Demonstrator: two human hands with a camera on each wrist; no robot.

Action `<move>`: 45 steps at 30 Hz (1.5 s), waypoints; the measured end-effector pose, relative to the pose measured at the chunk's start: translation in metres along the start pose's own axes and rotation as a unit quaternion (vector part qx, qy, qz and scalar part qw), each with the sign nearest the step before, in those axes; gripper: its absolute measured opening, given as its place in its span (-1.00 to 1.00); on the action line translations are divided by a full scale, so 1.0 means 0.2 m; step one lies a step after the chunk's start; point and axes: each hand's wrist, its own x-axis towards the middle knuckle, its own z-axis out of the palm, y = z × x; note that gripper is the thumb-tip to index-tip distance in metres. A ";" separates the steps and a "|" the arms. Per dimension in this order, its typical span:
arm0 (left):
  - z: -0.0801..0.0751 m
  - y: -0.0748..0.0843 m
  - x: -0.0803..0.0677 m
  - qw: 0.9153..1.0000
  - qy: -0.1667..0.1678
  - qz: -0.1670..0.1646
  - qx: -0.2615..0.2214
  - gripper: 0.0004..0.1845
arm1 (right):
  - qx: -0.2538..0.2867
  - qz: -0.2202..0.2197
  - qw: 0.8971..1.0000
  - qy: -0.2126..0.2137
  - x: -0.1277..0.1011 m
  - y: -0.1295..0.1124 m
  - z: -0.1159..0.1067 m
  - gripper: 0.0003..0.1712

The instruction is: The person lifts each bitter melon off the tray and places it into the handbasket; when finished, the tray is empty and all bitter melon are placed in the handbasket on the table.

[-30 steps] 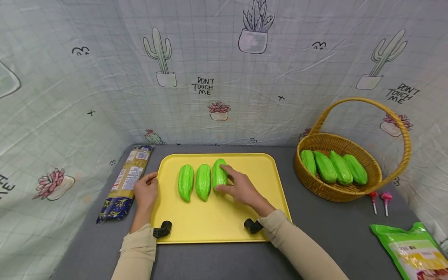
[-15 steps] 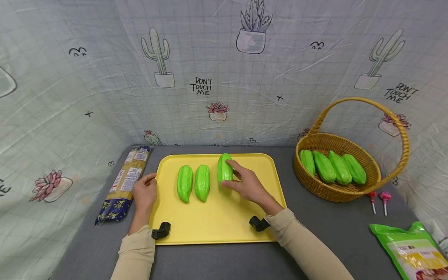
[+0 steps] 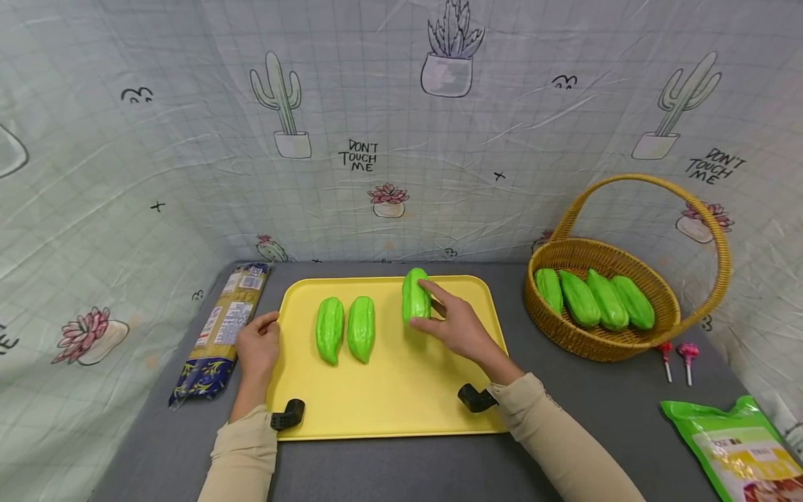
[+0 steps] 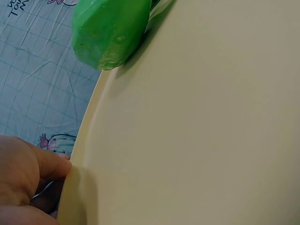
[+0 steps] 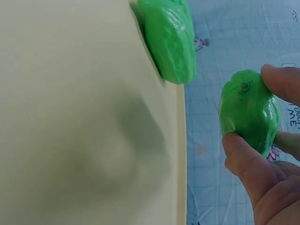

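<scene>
A printed cloth backdrop (image 3: 188, 139) hangs round the grey surface (image 3: 401, 467), and on it lies a yellow tray (image 3: 389, 397) with a wicker basket (image 3: 602, 341) of four more green gourds off to the right. The right hand (image 3: 461, 326) pinches a green gourd (image 3: 415, 295) between thumb and fingers, lifted clear above the tray's far right part, well apart from the two gourds (image 3: 345, 329) lying side by side on the tray. The gourd sits at the fingertips, ahead of the palm, so this grip looks best kept firm round its middle and the piece level. The left hand (image 3: 258, 346) rests relaxed against the tray's left rim, steadying it, beside a pasta packet (image 3: 222, 324).
</scene>
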 end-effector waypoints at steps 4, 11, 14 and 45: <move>0.01 0.00 0.00 1.000 0.001 0.002 -0.001 -0.61 | 0.007 0.000 1.000 0.004 -0.01 0.00 -0.03 -0.07; 0.00 0.00 0.00 1.000 -0.001 0.010 -0.003 -0.62 | 0.016 -0.015 1.000 0.018 -0.05 0.02 -0.13 -0.07; 0.00 0.00 0.00 1.000 -0.001 0.010 -0.004 -0.61 | 0.011 -0.015 0.999 0.027 -0.05 0.03 -0.16 -0.06; 0.01 -0.01 -0.01 1.000 0.007 0.012 0.004 -0.62 | 0.014 0.005 0.998 0.058 -0.19 0.08 -0.44 -0.03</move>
